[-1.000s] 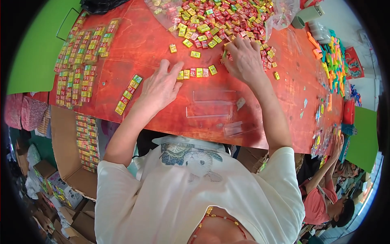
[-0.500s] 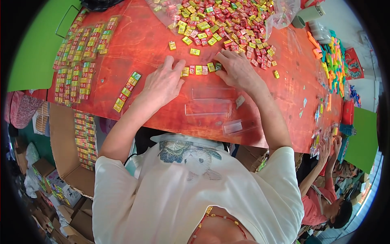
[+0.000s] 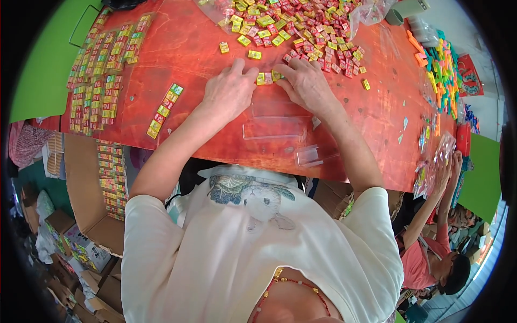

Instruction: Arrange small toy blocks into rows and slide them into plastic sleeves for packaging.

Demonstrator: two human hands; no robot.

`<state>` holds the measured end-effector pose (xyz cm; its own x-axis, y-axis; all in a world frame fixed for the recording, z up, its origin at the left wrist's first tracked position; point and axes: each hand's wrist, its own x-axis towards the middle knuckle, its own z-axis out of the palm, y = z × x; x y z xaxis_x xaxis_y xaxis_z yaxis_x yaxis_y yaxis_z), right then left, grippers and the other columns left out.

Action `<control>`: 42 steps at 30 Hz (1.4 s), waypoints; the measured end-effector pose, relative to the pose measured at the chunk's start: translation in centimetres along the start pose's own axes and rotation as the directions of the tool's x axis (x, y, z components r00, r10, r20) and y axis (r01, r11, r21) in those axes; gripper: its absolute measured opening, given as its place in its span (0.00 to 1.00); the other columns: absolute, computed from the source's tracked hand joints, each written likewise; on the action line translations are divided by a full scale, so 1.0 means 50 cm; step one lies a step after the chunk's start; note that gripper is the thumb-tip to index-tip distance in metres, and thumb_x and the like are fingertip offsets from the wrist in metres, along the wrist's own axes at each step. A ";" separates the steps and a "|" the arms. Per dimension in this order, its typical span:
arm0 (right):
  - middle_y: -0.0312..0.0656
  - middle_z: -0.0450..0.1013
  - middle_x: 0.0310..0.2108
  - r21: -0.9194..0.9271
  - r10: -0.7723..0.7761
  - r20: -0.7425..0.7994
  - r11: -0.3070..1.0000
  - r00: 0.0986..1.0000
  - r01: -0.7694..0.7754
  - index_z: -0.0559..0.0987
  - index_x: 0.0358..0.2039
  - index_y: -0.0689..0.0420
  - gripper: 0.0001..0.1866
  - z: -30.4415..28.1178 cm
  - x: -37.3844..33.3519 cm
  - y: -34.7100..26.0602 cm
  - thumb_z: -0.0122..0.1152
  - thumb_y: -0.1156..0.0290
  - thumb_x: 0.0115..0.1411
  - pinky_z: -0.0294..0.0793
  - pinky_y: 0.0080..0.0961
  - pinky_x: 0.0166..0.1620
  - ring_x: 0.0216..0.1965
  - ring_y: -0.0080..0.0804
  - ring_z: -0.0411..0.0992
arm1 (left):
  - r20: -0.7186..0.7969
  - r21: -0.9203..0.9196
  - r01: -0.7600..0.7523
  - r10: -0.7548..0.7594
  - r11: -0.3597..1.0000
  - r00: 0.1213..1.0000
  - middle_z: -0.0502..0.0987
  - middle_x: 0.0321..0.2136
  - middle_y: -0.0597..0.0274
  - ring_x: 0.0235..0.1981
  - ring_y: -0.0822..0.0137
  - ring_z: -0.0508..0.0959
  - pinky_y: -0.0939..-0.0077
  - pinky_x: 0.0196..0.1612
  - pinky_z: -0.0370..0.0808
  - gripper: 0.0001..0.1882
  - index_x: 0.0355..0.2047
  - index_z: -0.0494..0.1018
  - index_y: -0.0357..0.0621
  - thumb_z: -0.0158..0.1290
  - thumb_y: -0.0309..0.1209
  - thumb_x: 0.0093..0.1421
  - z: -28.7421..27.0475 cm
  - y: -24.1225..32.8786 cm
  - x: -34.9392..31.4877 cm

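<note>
A short row of small red and yellow boxes (image 3: 267, 78) lies on the red table between my two hands. My left hand (image 3: 229, 90) has its fingers bent round the row's left end, covering some of the boxes there. At the opposite end, the curled fingers and thumb of my right hand (image 3: 308, 88) grip the row and hide its last boxes. Two loose yellow boxes lie just beyond my hands. Closer to me rest clear plastic trays (image 3: 272, 137), with another clear tray (image 3: 309, 155) by the table edge. A separate line of boxes (image 3: 165, 111) lies left of my left forearm.
A big heap of the same small boxes (image 3: 318, 32) covers the far middle. Packed rows (image 3: 99, 81) lie at the left; a cardboard box (image 3: 89, 188) stands below. Bright plastic pieces (image 3: 444, 81) are piled at right, where a co-worker's hands (image 3: 448, 169) handle clear packaging.
My hands have come closer together, and fewer boxes show between them. My left hand moved right. At the right, the co-worker's hands have risen with clear packaging.
</note>
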<state>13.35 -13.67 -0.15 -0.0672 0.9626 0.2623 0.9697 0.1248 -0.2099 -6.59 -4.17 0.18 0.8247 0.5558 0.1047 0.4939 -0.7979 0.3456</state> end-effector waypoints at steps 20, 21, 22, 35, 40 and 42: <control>0.42 0.72 0.35 0.178 0.278 0.089 0.940 0.956 -0.290 0.77 0.55 0.53 0.22 -0.085 -0.169 -0.046 0.66 0.70 0.59 0.67 0.38 0.46 0.40 0.41 0.72 | 0.070 -0.261 -0.068 0.089 0.963 0.994 0.69 0.48 0.46 0.43 0.48 0.79 0.55 0.40 0.80 0.25 0.61 0.68 0.44 0.56 0.31 0.63 -0.009 0.070 -0.090; 0.42 0.72 0.35 0.166 0.288 0.072 0.941 0.955 -0.296 0.77 0.54 0.53 0.21 -0.086 -0.173 -0.043 0.65 0.71 0.59 0.67 0.38 0.46 0.40 0.41 0.72 | -0.045 -0.265 -0.100 0.091 0.959 0.995 0.69 0.51 0.46 0.46 0.46 0.78 0.55 0.42 0.79 0.26 0.62 0.67 0.44 0.55 0.30 0.63 0.000 0.057 -0.098; 0.42 0.71 0.35 0.155 0.297 0.055 0.941 0.953 -0.302 0.77 0.54 0.53 0.20 -0.084 -0.175 -0.042 0.65 0.71 0.59 0.68 0.38 0.46 0.40 0.42 0.72 | -0.160 -0.265 -0.132 0.092 0.955 0.983 0.68 0.54 0.45 0.49 0.45 0.76 0.56 0.45 0.78 0.28 0.64 0.66 0.44 0.55 0.30 0.63 0.009 0.044 -0.105; 0.39 0.70 0.32 0.065 0.225 -0.087 0.973 0.970 -0.220 0.81 0.46 0.51 0.13 -0.052 -0.181 -0.062 0.64 0.71 0.59 0.65 0.35 0.40 0.36 0.37 0.71 | 0.133 -0.046 -0.165 0.170 0.985 0.976 0.51 0.73 0.54 0.74 0.51 0.50 0.30 0.68 0.46 0.43 0.72 0.52 0.42 0.56 0.46 0.63 0.036 0.043 -0.126; 0.37 0.70 0.36 0.012 -0.010 -0.081 1.000 0.997 0.011 0.81 0.47 0.48 0.17 -0.052 -0.147 -0.114 0.60 0.69 0.56 0.64 0.35 0.43 0.39 0.35 0.71 | 0.109 -0.076 -0.160 0.167 0.984 0.980 0.52 0.73 0.53 0.74 0.52 0.50 0.31 0.68 0.45 0.42 0.71 0.53 0.42 0.55 0.46 0.63 0.038 0.039 -0.125; 0.37 0.69 0.36 -0.017 -0.064 -0.054 0.998 0.996 0.063 0.82 0.47 0.47 0.18 -0.031 -0.144 -0.120 0.59 0.68 0.54 0.64 0.34 0.44 0.39 0.34 0.71 | 0.111 -0.068 -0.154 0.161 0.986 0.981 0.52 0.73 0.53 0.74 0.53 0.50 0.32 0.68 0.46 0.42 0.71 0.53 0.41 0.55 0.46 0.63 0.038 0.038 -0.125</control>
<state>8.38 -21.72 0.68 -0.1163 0.9382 0.3259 0.9675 0.1812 -0.1764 -10.30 -9.60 -1.58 0.9189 0.3908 0.0547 0.3411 -0.8563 0.3878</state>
